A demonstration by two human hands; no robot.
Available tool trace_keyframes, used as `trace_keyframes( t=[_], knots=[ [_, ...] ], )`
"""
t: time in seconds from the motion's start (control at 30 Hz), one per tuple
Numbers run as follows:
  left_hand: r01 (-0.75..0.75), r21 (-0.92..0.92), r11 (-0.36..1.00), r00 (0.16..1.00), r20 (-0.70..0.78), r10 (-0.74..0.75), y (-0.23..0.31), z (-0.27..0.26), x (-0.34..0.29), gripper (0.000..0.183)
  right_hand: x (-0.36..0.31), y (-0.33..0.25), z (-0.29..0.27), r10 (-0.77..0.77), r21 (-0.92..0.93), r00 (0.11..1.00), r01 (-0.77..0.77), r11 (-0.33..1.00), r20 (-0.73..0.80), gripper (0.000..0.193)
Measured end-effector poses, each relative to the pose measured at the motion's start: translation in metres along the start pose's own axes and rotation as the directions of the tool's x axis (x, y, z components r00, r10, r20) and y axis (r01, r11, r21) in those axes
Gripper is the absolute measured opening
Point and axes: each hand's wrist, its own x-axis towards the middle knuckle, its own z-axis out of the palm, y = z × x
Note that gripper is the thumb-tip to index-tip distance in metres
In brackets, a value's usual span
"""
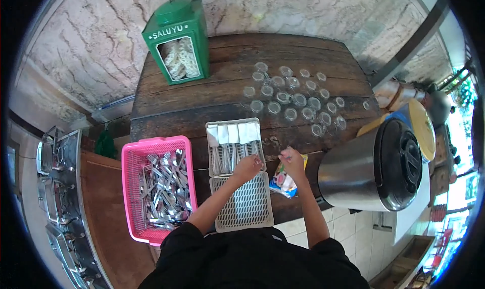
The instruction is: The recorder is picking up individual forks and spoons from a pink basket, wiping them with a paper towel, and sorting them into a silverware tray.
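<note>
A beige plastic cutlery box (242, 223) lies open in front of me, its perforated half nearer my body. In its far half are several spoons or forks with white paper wraps (233, 133) around their far ends. My left hand (248, 168) is over the right side of this box, fingers closed; what they hold, if anything, is too small to make out. My right hand (293, 162) is just right of it, above a colourful plastic packet (284, 184). Its fingers are pinched together too, and I cannot tell what is between them.
At left stands a pink basket (127, 188) full of loose forks and spoons. Several clear glasses (299, 99) cover the far right of the wooden table (227, 94). A green lantern-shaped box (202, 46) sits far left. A large steel container (348, 170) with a black lid is at right.
</note>
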Motion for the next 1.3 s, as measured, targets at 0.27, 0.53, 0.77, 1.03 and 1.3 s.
trace_keyframes(
  t=[0.27, 0.53, 0.77, 1.03, 1.3],
  knots=[
    [-0.103, -0.205, 0.973, 0.972, 0.186, 0.142, 0.028, 0.025, -0.037, 0.018, -0.113, 0.024, -0.023, 0.123, -0.431, 0.988, -0.152, 0.889, -0.096, 0.03],
    [-0.112, -0.222, 0.969, 0.967, 0.199, 0.158, 0.029, 0.043, -0.052, 0.021, -0.114, 0.027, -0.018, 0.113, -0.437, 0.988, -0.149, 0.887, -0.107, 0.008],
    [-0.085, -0.233, 0.969, 0.953, 0.265, 0.147, 0.022, 0.046, -0.053, 0.02, -0.107, 0.037, -0.024, 0.119, -0.443, 0.991, -0.131, 0.887, -0.055, 0.005],
    [0.039, -0.313, 0.949, 0.954, 0.295, 0.058, 0.008, 0.064, -0.035, 0.031, -0.106, 0.044, -0.039, 0.059, -0.093, 0.997, -0.063, 0.994, -0.047, 0.007],
    [-0.134, -0.362, 0.923, 0.945, 0.233, 0.228, 0.056, 0.078, -0.026, 0.043, -0.104, 0.028, -0.045, 0.167, 0.113, 0.98, -0.155, 0.982, -0.107, 0.015]
  ],
)
